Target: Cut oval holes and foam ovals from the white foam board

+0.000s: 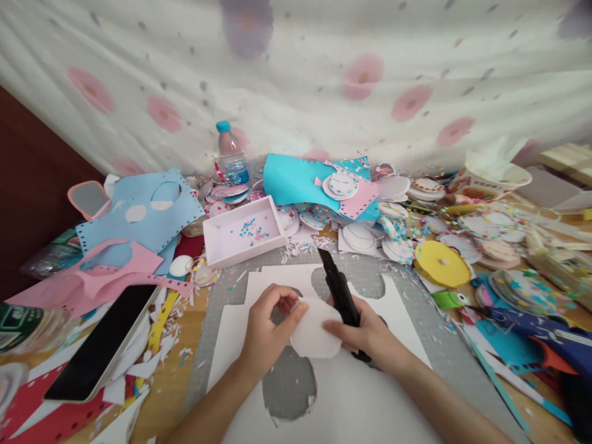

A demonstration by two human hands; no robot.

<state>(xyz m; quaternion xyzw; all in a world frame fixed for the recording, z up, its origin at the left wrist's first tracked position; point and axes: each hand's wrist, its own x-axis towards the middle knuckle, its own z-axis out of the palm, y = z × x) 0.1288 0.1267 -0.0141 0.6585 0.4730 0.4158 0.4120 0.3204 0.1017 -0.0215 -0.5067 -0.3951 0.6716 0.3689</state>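
My left hand (271,330) pinches the left edge of a white paper disc (317,336) between thumb and fingers. My right hand (372,333) is closed around a black utility knife (341,290), which points up and away, and its thumb also presses on the disc's right side. The disc is held above a large white paper sheet (370,401). Several round holes are cut in that sheet, and the grey cutting mat (203,364) shows through them. One hole lies just below the disc, with ragged lower edges.
A white box (215,250) with blue and pink dots stands behind the sheet. Decorated paper discs (358,237) are piled at the back and right. A phone (102,345) lies left, a glue gun (536,330) right. A water bottle (232,154) stands by the curtain (296,74).
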